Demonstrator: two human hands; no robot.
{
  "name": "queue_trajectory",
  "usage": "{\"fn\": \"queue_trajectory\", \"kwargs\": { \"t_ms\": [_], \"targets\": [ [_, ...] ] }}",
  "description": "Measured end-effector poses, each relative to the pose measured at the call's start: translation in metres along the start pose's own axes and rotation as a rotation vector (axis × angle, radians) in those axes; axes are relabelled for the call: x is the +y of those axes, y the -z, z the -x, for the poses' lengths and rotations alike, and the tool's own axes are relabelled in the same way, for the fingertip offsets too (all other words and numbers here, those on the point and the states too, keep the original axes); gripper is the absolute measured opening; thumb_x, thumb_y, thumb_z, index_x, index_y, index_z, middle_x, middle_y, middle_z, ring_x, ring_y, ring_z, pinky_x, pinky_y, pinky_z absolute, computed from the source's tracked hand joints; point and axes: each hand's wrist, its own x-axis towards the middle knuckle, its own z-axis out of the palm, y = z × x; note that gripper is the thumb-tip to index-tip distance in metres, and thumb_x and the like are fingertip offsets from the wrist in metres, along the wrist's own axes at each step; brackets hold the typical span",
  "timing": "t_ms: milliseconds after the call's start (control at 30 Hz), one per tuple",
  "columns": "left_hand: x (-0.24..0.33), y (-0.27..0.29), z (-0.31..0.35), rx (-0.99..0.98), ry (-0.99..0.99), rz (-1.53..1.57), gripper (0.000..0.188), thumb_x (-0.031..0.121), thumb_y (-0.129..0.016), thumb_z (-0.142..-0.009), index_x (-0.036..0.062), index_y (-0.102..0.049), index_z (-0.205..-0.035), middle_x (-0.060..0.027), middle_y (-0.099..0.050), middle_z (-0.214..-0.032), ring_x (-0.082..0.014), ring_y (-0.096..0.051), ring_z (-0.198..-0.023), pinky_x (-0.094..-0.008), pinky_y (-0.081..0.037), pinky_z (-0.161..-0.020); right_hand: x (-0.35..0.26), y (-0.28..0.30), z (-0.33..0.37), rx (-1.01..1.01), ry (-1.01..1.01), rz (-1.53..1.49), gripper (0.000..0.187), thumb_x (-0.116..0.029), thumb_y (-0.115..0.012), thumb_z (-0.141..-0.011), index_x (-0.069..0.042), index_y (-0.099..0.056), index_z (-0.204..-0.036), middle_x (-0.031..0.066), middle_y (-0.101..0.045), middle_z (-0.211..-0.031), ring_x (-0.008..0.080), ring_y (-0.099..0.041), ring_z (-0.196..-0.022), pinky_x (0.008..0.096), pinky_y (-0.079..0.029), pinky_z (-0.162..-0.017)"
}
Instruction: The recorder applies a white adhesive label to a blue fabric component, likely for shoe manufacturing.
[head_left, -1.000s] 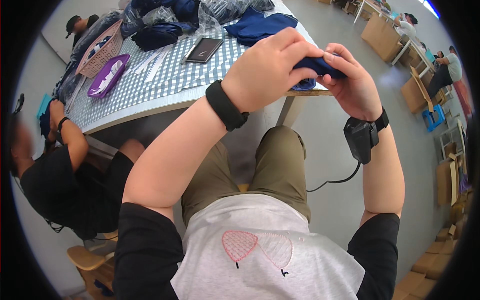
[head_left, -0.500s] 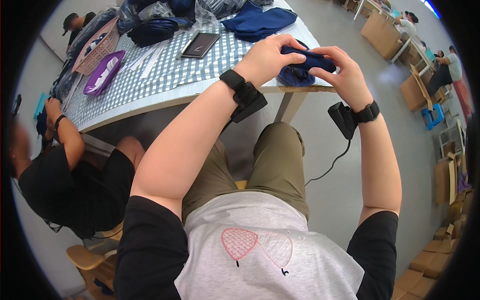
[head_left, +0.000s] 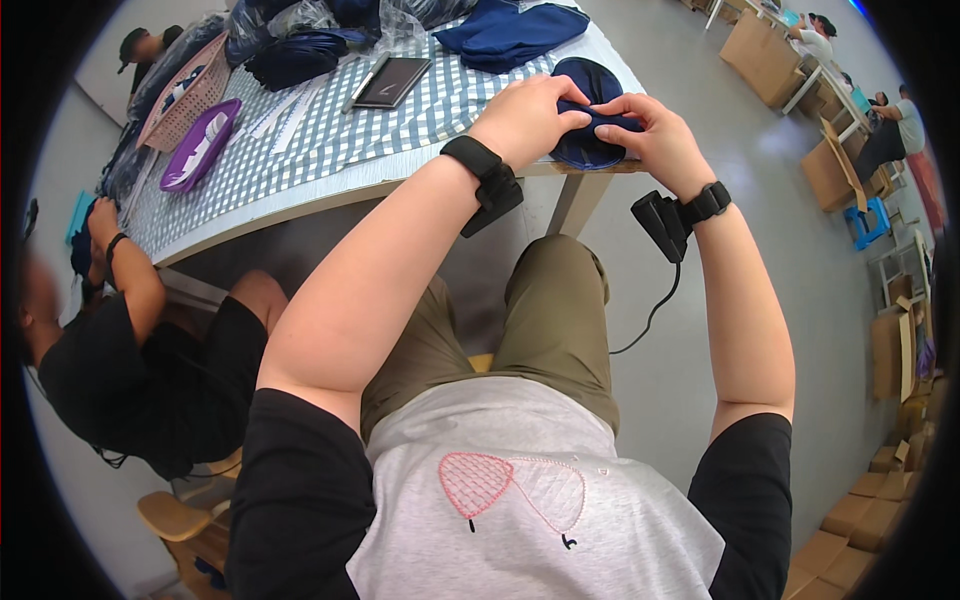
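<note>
At the table's near right corner, a dark navy cloth piece (head_left: 590,152) with a rounded outline lies under my fingers. My left hand (head_left: 532,118) pinches a folded ridge of it between thumb and fingers. From the other side my right hand (head_left: 655,138) grips the same ridge, thumb and fingertips closed. The rounded cloth shows above and below the ridge; the fingers hide part of the fold. Just beyond my left hand lies a larger navy cloth piece (head_left: 510,38), spread loosely on the table (head_left: 430,165).
On the checked cloth (head_left: 340,125) sit a dark flat rectangular object (head_left: 393,82), a purple tray (head_left: 200,145), a pink basket (head_left: 185,92) and stacked navy cloth (head_left: 300,58). A co-worker (head_left: 140,370) sits at my left. Cardboard boxes (head_left: 865,515) line the right.
The navy cloth in my hands has gone from a bundled fold to lying flatter, its rounded shape showing. My right hand has shifted left and slightly down, closer to my left hand.
</note>
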Motion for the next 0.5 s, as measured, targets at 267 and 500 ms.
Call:
{"fn": "queue_trajectory", "kwargs": {
  "t_ms": [267,500],
  "targets": [
    [0.018,0.002,0.041,0.155,-0.443,-0.276,0.031,0.021,-0.069,-0.074,0.0127,-0.060,-0.103,-0.0050,-0.055,-0.101,-0.0256,-0.054,-0.095,-0.0377,-0.043,-0.082,-0.005,0.005,-0.002,-0.054,-0.015,0.070,0.023,-0.022,-0.069,-0.078,-0.012,-0.066,-0.099,0.0053,-0.062,-0.095,0.0183,-0.057,-0.091,0.0311,-0.046,-0.078],
    [0.006,-0.012,0.024,0.223,-0.524,-0.336,0.012,0.014,-0.067,-0.073,0.0102,-0.062,-0.084,-0.0020,-0.057,-0.084,-0.0217,-0.055,-0.086,-0.0359,-0.044,-0.076,0.001,0.005,-0.002,-0.041,0.039,0.079,0.022,-0.021,-0.066,-0.080,-0.011,-0.066,-0.100,0.0054,-0.062,-0.096,0.0192,-0.056,-0.096,0.0309,-0.045,-0.082]
  ]
}}
